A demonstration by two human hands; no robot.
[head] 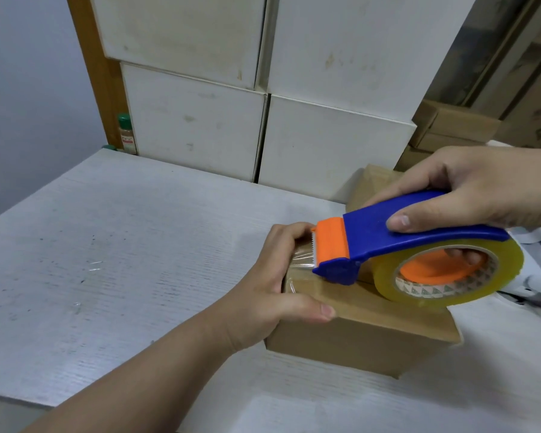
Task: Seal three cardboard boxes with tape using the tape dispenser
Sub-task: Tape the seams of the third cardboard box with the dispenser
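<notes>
While the left hand (272, 276) grips the left end of a brown cardboard box (356, 339), the right hand (481, 185) holds a tape dispenser (419, 232) over the top of that box. The box sits on the white desk (107, 245), right of centre and near the front edge. The left thumb lies along the box's near top edge, and the left fingers (291, 235) curl over the far left corner, on a wrinkled strip of clear tape (299, 259). This strip runs from under those fingers to the dispenser's toothed blade, which sits beneath an orange guard. The dispenser's blue nose touches the box top just right of the left hand, and its yellowish tape roll (494, 276) hangs past the box's right end. The right thumb presses the blue side of the handle, while the other right fingers wrap round the handle, their tips showing through the roll's orange core. A second brown box (372, 182) stands just behind, partly hidden by the dispenser. Stacked white boxes (194, 129) line the far edge of the desk; a small green-capped bottle (127, 134) stands at their left; brown cartons (456, 126) are piled at the far right.
</notes>
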